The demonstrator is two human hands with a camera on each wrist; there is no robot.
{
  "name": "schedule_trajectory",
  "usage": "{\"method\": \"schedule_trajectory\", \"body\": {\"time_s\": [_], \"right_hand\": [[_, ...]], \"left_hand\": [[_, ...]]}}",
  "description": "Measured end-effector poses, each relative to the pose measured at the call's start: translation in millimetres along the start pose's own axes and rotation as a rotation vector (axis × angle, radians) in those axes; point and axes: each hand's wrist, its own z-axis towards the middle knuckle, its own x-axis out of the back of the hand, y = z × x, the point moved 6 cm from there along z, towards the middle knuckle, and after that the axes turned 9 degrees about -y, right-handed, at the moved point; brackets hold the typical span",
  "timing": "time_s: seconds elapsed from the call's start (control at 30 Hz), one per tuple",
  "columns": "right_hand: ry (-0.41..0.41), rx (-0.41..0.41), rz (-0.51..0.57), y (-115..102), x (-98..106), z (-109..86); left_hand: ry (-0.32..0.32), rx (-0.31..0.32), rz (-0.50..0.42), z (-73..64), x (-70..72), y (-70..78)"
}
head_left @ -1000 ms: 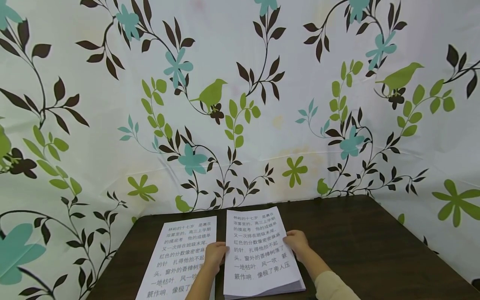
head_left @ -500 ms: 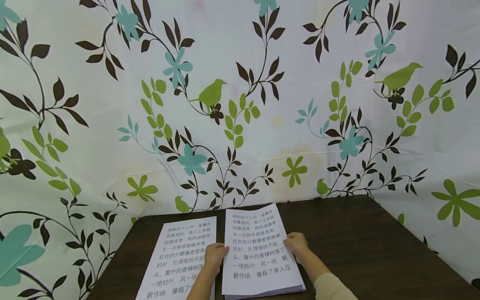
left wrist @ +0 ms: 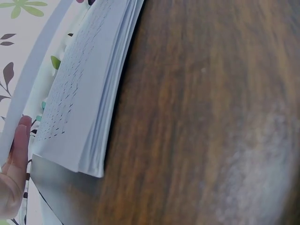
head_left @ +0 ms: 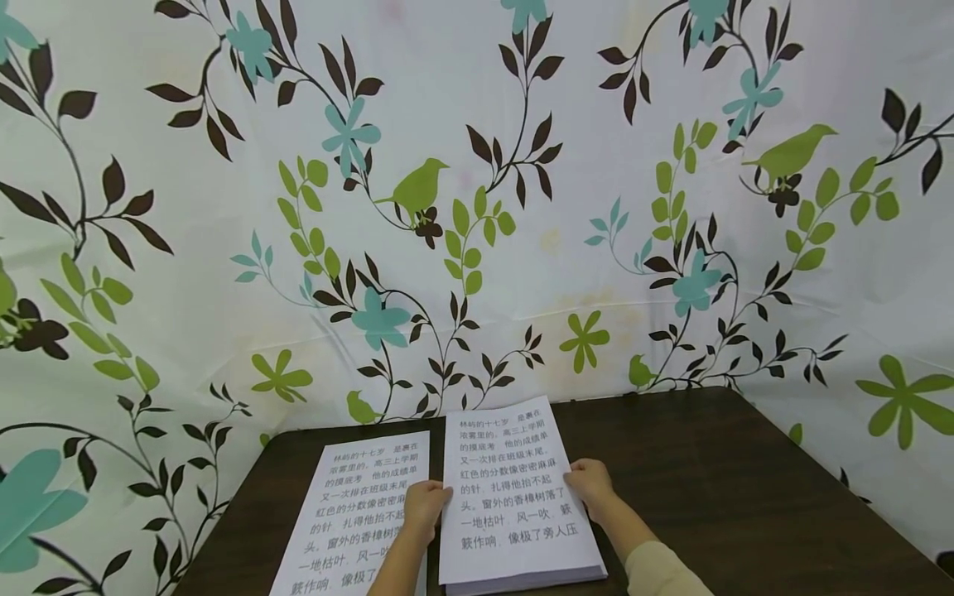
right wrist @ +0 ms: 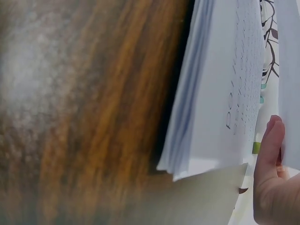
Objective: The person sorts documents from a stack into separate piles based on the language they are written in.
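A white sheet of paper (head_left: 510,488) printed with Chinese text is held by its two side edges, over a thick stack of printed paper (head_left: 529,583). My left hand (head_left: 426,507) pinches its left edge and my right hand (head_left: 591,487) its right edge. In the left wrist view, fingers (left wrist: 19,145) lie along the sheet (left wrist: 29,75), which is apart from the stack (left wrist: 93,103). The right wrist view likewise has a gap between the raised sheet (right wrist: 289,79) and the stack (right wrist: 211,93). Most of the stack is hidden from the head camera.
To the left lies a second printed page (head_left: 350,513), partly covered by my left forearm. Everything sits on a dark brown wooden table (head_left: 715,488). Behind its far edge hangs a white cloth (head_left: 551,273) patterned with birds, leaves and flowers.
The held sheet's far edge has risen in view and the sheet has shifted slightly left, now hiding more of the stack. Both hands keep nearly the same places and grip.
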Motion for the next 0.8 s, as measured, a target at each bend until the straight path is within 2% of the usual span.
{"method": "schedule_trajectory", "body": {"time_s": [0.3, 0.47, 0.8], "right_hand": [[-0.008, 0.018, 0.042, -6.5, -0.8, 2.2], [-0.010, 0.000, 0.059, -8.8, -3.6, 1.5], [-0.011, -0.026, 0.110, -10.2, -12.2, 2.3]], "left_hand": [[0.018, -0.004, -0.011, 2.3, 3.5, 1.2], [0.035, 0.012, 0.011, 1.9, 8.4, 1.0], [0.018, 0.032, 0.029, -2.0, 21.6, 8.5]]}}
